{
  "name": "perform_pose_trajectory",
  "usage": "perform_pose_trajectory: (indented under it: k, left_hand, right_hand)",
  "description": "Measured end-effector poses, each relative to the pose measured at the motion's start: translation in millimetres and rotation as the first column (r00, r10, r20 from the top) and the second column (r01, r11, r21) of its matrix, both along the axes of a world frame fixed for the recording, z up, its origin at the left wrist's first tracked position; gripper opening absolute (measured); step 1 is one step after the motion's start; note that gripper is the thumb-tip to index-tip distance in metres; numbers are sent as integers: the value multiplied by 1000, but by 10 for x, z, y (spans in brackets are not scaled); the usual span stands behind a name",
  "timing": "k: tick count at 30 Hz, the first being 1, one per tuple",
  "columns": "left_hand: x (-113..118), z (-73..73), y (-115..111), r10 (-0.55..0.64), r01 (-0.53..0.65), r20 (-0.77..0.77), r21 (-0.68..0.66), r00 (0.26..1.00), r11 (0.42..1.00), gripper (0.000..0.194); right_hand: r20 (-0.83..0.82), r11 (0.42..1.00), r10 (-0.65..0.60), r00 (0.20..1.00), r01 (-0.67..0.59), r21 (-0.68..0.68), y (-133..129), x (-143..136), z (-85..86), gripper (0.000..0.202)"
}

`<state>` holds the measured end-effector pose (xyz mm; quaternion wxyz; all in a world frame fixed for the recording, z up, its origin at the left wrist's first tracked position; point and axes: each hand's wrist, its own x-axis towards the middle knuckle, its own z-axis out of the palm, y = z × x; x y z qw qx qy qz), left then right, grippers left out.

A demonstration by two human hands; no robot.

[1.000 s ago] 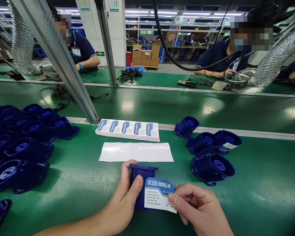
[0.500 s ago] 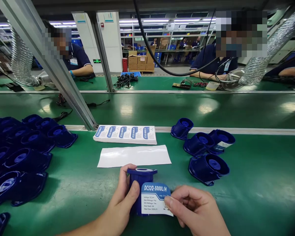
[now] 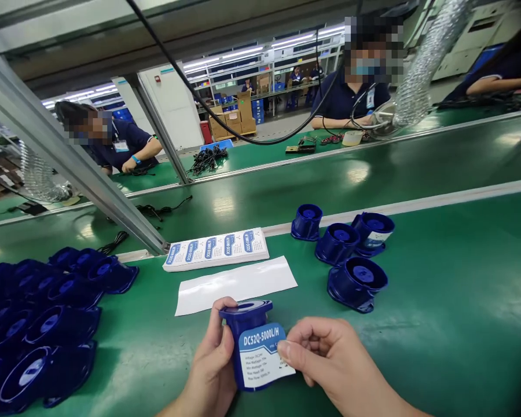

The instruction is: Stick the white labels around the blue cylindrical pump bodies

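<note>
Near the bottom centre, my left hand [image 3: 215,359] is wrapped round a dark blue plastic housing [image 3: 245,315], its flanged end up and slightly tilted. My right hand [image 3: 325,359] pinches the right edge of a blue and white label [image 3: 260,359] printed DC52Q-5000L/H. The label's left part lies against the housing's side, while its right edge stands off between thumb and fingers. Beyond my hands lies a blank white sheet [image 3: 237,285], and behind that a stack of printed label sheets [image 3: 217,249].
Several blue housings [image 3: 47,327] crowd the left side. More stand at the right, one housing [image 3: 374,231] bearing a label. A metal post [image 3: 82,168] slants across the left. A black cable [image 3: 191,90] hangs overhead. People work across the bench.
The view has tilted and shifted. The housing in my left hand is tipped more, and the label's left part now lies closer against its side. My right hand still pinches the right edge.
</note>
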<state>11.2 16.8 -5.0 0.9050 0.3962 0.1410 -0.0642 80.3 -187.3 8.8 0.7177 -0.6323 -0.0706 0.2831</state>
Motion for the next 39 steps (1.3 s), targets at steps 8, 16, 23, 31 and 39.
perform_pose_trajectory:
  k: [8, 16, 23, 31, 39]
  left_hand:
    - [46, 12, -18, -39, 43, 72, -64, 997, 997, 35]
    - [49, -2, -35, -20, 27, 81, -89, 996, 996, 34]
    - [-3, -95, -18, -29, 35, 78, -73, 997, 997, 42]
    - [3, 26, -30, 4, -3, 56, -23, 998, 1000, 44]
    - [-102, 95, -82, -36, 30, 73, 75, 997, 997, 41]
  right_hand:
    - [22, 998, 0, 1000, -1, 64, 12, -33, -15, 36]
    - [15, 994, -3, 1000, 2, 112, 60, -35, -2, 37]
    - [-39, 989, 52, 998, -46, 143, 102, -42, -89, 43]
    - [-8, 984, 56, 998, -54, 172, 112, 37, -233, 70]
    - [-16, 924, 204, 979, -187, 334, 99, 97, -149, 77]
